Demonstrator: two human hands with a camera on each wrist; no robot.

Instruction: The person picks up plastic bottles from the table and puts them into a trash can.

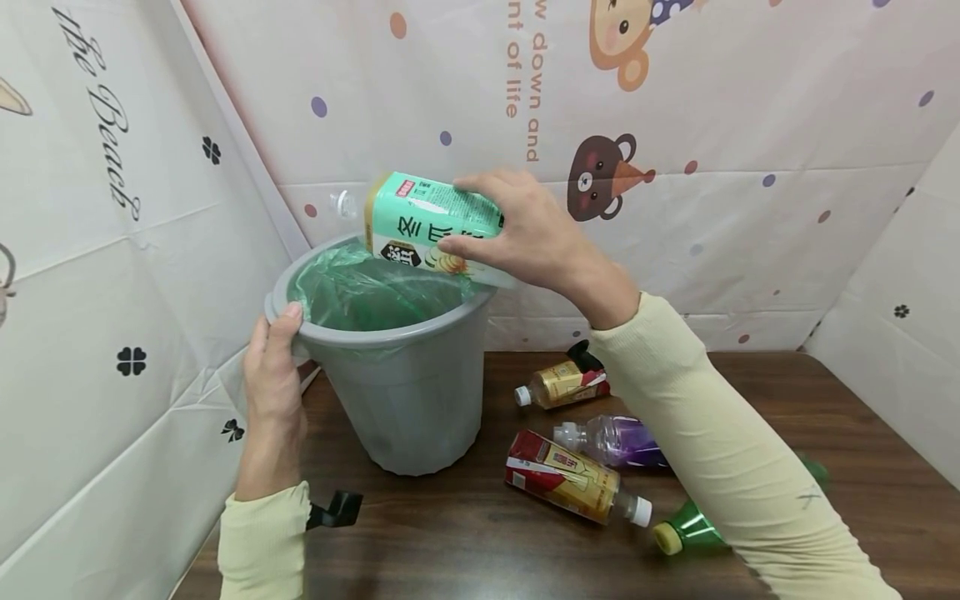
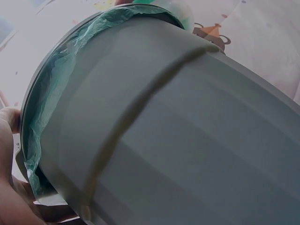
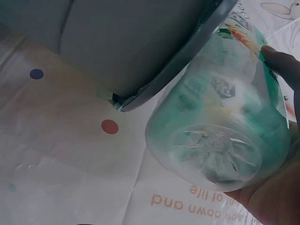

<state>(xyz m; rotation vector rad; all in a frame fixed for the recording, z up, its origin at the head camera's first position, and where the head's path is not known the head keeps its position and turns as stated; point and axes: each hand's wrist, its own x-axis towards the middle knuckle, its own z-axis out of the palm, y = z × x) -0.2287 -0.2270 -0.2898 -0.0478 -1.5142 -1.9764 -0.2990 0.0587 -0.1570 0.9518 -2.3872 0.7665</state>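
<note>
A grey trash bin, lined with a thin green plastic bag, stands on the table. My left hand grips its rim at the left, thumb on top and fingers underneath; the left wrist view shows those fingers by the bag's folded edge. Over the bin's opening, my right hand holds a clear plastic bottle with a mint-green label. The bottle lies tilted, its neck toward the left and its ribbed base facing the right wrist camera. Its contents look empty.
Right of the bin lie a bottle with a red and gold label, a similar smaller bottle, a purple-labelled bottle and a green bottle partly behind my right sleeve. Printed white sheets enclose the wooden table.
</note>
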